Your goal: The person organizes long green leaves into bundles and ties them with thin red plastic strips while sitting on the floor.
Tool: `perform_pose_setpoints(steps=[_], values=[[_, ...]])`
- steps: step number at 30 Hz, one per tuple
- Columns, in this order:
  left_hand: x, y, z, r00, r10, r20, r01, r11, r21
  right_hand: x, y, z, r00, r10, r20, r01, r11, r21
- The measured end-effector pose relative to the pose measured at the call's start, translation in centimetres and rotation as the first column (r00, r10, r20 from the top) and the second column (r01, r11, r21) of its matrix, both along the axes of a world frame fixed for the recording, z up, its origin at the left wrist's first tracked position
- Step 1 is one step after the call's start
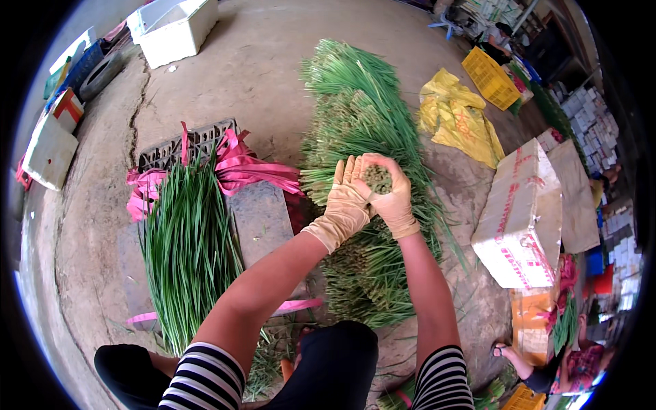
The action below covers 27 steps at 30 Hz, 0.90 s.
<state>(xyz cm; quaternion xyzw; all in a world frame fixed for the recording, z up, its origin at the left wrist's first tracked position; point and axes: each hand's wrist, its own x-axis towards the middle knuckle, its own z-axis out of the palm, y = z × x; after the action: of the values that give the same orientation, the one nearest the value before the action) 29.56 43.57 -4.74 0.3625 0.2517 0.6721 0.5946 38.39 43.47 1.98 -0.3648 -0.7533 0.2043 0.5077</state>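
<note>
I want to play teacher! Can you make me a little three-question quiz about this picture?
1. True or false: both hands wear tan gloves.
2. What do the hands grip? A) a bundle of green stalks B) a yellow bag C) a white box
3. What colour are the ribbons by the loose green leaves?

Key: 1 true: left hand, right hand. 2 A: bundle of green stalks. 3 pink: ribbons, green leaves.

Matt tan rubber gloves cover the left hand (pixel 346 198) and right hand (pixel 391 195) — beneath them rough grey concrete floor (pixel 263 65), glossy pink plastic ribbon (pixel 239 167), crumpled yellow plastic sheet (pixel 459 119), worn cardboard box (pixel 519 219).
</note>
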Motion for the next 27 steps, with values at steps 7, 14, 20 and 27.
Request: perform_pose_setpoints(steps=[7, 14, 20, 27], values=[[2.0, -0.3, 1.4, 0.917, -0.016, 0.399, 0.037, 0.998, -0.044, 0.0, 0.0, 0.4, 0.989, 0.001, -0.148, -0.010, 0.998, -0.057], [-0.1, -2.3, 2.4, -0.581, 0.373, -0.723, 0.226, 0.928, 0.297, 0.5, -0.1, -1.3, 0.978, -0.196, 0.072, 0.191, 0.979, 0.071], [-1.7, -2.0, 0.9, -0.689, 0.344, -0.638, 0.304, 0.936, 0.176, 3.7, 0.9, 2.7, 0.886, -0.259, -0.385, 0.319, 0.943, 0.099], [-1.9, -1.6, 0.7, -0.737, 0.187, -0.649, 0.215, 0.976, 0.037, 12.0, -4.9, 13.4, 0.685, -0.345, -0.642, 0.426, 0.904, -0.031]])
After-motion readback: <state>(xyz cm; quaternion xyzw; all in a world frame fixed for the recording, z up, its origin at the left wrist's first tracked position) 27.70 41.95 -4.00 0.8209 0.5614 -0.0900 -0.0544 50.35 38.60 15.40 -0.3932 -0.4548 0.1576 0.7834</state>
